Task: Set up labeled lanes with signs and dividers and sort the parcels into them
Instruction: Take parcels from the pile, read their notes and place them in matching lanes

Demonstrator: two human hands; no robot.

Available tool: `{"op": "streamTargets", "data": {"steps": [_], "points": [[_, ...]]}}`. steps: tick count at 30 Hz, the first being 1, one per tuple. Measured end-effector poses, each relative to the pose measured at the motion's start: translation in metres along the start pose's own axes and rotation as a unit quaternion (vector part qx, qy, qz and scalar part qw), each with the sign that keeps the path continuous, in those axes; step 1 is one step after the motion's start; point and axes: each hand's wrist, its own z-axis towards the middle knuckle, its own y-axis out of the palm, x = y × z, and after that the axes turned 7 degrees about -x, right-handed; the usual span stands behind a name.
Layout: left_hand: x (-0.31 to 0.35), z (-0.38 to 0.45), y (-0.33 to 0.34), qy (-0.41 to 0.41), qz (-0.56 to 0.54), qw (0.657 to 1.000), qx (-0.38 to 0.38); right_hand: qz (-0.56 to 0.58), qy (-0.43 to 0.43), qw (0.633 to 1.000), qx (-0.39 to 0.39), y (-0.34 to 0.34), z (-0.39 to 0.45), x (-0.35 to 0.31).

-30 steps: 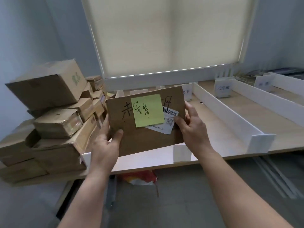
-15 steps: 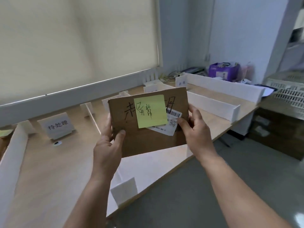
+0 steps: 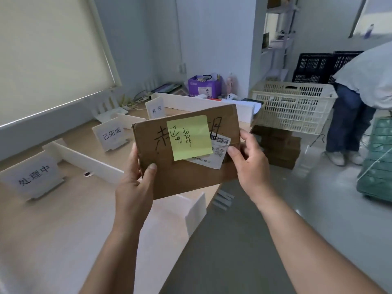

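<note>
I hold a flat brown cardboard parcel (image 3: 191, 177) upright in front of me over the table's front edge. A yellow sticky note (image 3: 188, 136) with handwriting and a white barcode label (image 3: 218, 149) are stuck on its face. My left hand (image 3: 135, 187) grips its lower left corner, thumb on the front. My right hand (image 3: 252, 164) grips its right edge. On the wooden table (image 3: 53, 219) stand three white lane signs, the nearest (image 3: 31, 177) at the left, one (image 3: 111, 133) further back, one (image 3: 155, 108) at the far end, with white dividers (image 3: 84, 160) between them.
A cream plastic crate (image 3: 292, 105) sits on stacked brown boxes (image 3: 277, 145) right of the table. Black crates (image 3: 324, 66) stand behind it. Another person (image 3: 360, 88) bends over at the far right beside a green crate (image 3: 379, 158). A purple box (image 3: 204, 87) sits at the table's far end.
My view has swung right, from the parcel pile at the table's left end to the lanes and the crates. Both hands keep the same hold on the parcel.
</note>
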Motion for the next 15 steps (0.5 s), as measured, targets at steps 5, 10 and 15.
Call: {"op": "streamTargets", "data": {"steps": [5,10,15], "points": [[-0.019,0.057,0.073,0.016,-0.009,1.000,-0.021,-0.030,0.006,0.999,0.039,-0.045,0.059,0.049],[-0.035,0.112,0.150,0.005,-0.004,1.000,-0.013,-0.040,0.012,0.999,0.033,-0.098,0.124,0.093],[-0.042,0.161,0.220,-0.019,-0.005,1.000,0.007,-0.073,0.006,0.997,-0.006,-0.147,0.192,0.129]]}}
